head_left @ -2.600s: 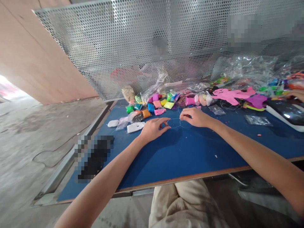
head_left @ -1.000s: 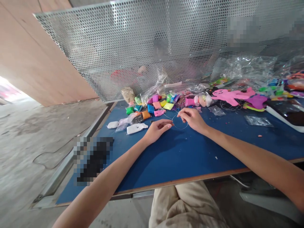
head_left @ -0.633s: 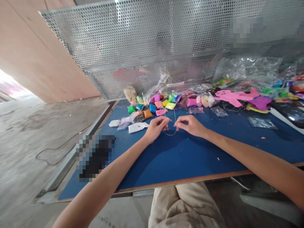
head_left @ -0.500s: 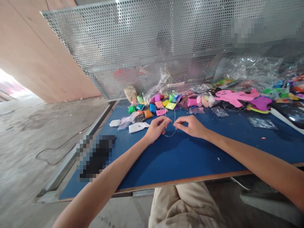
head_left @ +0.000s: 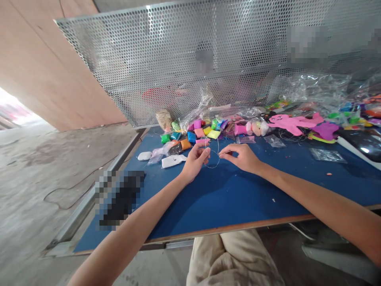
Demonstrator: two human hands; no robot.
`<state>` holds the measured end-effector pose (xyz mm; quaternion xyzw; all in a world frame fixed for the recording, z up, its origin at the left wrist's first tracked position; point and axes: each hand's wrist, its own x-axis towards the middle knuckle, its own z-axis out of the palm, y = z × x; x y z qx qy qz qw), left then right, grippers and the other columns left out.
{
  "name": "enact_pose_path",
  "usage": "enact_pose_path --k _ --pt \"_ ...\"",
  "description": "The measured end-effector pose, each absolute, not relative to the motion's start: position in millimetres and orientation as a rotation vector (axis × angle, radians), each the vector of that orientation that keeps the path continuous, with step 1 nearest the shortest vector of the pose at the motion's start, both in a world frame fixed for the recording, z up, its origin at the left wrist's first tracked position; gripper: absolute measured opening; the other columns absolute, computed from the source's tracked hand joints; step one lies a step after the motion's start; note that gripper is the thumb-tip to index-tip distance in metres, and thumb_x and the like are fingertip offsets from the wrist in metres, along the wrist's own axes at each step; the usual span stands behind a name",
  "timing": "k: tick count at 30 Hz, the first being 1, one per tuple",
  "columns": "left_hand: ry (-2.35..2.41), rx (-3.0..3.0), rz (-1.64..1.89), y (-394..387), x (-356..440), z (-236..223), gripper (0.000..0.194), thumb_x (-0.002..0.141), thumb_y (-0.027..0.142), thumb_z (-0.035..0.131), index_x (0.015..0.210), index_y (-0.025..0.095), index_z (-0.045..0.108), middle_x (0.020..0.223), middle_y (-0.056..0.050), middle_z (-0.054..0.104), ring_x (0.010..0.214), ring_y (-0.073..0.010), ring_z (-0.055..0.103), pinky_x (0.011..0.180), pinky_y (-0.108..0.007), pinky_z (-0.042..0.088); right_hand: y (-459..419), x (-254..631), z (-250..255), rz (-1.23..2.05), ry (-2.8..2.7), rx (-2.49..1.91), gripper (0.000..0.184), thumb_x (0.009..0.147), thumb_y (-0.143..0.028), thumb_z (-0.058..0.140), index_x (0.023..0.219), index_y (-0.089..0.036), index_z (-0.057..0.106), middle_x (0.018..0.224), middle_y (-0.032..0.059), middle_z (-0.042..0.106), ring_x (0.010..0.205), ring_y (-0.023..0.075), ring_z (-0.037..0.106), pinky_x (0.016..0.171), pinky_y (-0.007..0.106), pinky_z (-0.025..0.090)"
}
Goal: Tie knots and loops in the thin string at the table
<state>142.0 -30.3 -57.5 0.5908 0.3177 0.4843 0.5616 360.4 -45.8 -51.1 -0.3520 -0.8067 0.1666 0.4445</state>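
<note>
Pinching thin wire loop (head_left: 218, 145) w/ R hand (head_left: 242, 157); L hand (head_left: 193, 163) at its left side, grip unclear. Loop's over table (head_left: 232, 198), nearer back edge. Weak pinch → poss. spring-back; drift rearward → poss. snag on clay packets (head_left: 213, 134).

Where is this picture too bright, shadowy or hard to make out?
Head view: the opening far left is washed out; clear plastic bags glint at right; a soft shadow darkens the blue tabletop beside the left forearm; coarse pixels cover a dark shape; the thin loop looks faint.
</note>
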Motion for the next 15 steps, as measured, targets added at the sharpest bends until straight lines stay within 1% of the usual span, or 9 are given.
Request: enact_pose_path --k 1,3,5,6,8,11,13,15 --pt "0.737 1.314 1.153 -31.1 142.6 -56.7 0.037 0.085 0.043 0.071 0.112 0.02 0.06 0.075 0.003 0.055 0.061 -0.0068 0.049 0.061 -0.02 0.048 -45.1 361.0 -51.2 0.4 -1.998 -0.868 0.014 0.091 -0.035 0.065 0.092 -0.024 0.074 0.093 0.0013 0.076 0.08 0.0175 0.069 0.066 0.027 0.051" --pt "0.73 1.155 1.107 -32.8 143.1 -54.7 0.039 0.084 0.044 0.071 0.112 0.018 0.061 0.08 0.001 0.057 0.068 -0.0086 0.055 0.073 -0.028 0.056 -42.7 362.4 -51.9 0.39 -1.994 -0.861 0.014 0.092 -0.034 0.065 0.092 -0.024 0.073 0.092 0.0012 0.076 0.081 0.0172 0.069 0.068 0.027 0.051" --pt "0.725 1.045 0.97 -34.4 142.9 -52.7 0.038 0.085 0.045 0.07 0.108 0.015 0.064 0.085 -0.001 0.057 0.071 -0.0093 0.057 0.08 -0.033 0.058 -39.1 364.1 -53.5 0.408 -1.997 -0.852 0.012 0.093 -0.032 0.063 0.092 -0.023 0.071 0.091 0.0011 0.075 0.08 0.0171 0.069 0.071 0.028 0.052" --pt "0.72 1.017 0.898 -35.3 142.9 -51.8 0.038 0.085 0.045 0.071 0.107 0.014 0.066 0.086 -0.002 0.058 0.071 -0.009 0.058 0.08 -0.033 0.059 -37.2 365.1 -54.4 0.423 -2.002 -0.848 0.012 0.094 -0.032 0.062 0.093 -0.023 0.07 0.091 0.0011 0.074 0.081 0.0171 0.069 0.073 0.029 0.052" --pt "0.723 1.008 0.825 -37.4 143.5 -50.7 0.036 0.083 0.041 0.074 0.106 0.014 0.067 0.091 -0.003 0.059 0.069 -0.0068 0.056 0.074 -0.027 0.059 -34.0 366.9 -55.7 0.438 -2.017 -0.844 0.012 0.095 -0.031 0.06 0.094 -0.023 0.069 0.092 0.0015 0.074 0.082 0.0175 0.068 0.076 0.031 0.052" --pt "0.759 1.02 0.885 -40.6 146.1 -50.3 0.032 0.077 0.036 0.08 0.098 0.017 0.066 0.101 -0.002 0.062 0.065 -0.0042 0.056 0.062 -0.019 0.057 -31.9 368.2 -56.2 0.399 -2.046 -0.82 0.012 0.096 -0.031 0.059 0.094 -0.023 0.068 0.095 0.0023 0.072 0.086 0.0182 0.067 0.08 0.032 0.051" --pt "0.776 1.019 0.913 -42.0 147.8 -50.3 0.033 0.073 0.036 0.083 0.09 0.017 0.062 0.104 -0.002 0.063 0.061 -0.0031 0.055 0.055 -0.017 0.055 -32.1 368.1 -55.7 0.364 -2.076 -0.783 0.012 0.096 -0.03 0.058 0.094 -0.023 0.067 0.096 0.0029 0.072 0.089 0.0188 0.066 0.082 0.033 0.051" --pt "0.779 1.025 0.894 -42.7 148.6 -50.3 0.035 0.072 0.038 0.084 0.085 0.016 0.059 0.103 -0.002 0.065 0.056 -0.002 0.053 0.051 -0.017 0.055 -32.8 367.8 -54.5 0.337 -2.116 -0.746 0.011 0.096 -0.03 0.059 0.095 -0.023 0.067 0.097 0.0036 0.071 0.09 0.0192 0.065 0.083 0.034 0.05"
